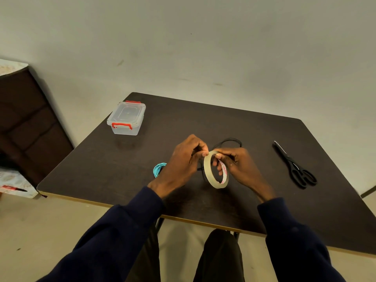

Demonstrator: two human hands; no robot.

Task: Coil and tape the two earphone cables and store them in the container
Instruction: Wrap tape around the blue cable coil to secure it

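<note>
Gripping thin beige ring-shaped tape roll point(208, 174) upright over table centre: R hand point(242, 165) curling fingers through ring, L hand point(182, 159) pinching top edge w/ thumb + forefinger. Lying just behind hands: loose black earphone cable point(230, 141). Peeking out beside L wrist: coiled turquoise earphone cable point(158, 169). Sitting far left on dark brown table point(203, 123), lid on: clear plastic container w/ red clasps point(126, 118). Resting well right: black scissors point(295, 165).

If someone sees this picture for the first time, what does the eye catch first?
In the middle, over the dark table, the left hand pinches the top of a tape roll that the right hand grips. A clear container with red clips stands closed at the far left, and black scissors lie at the right.
</note>
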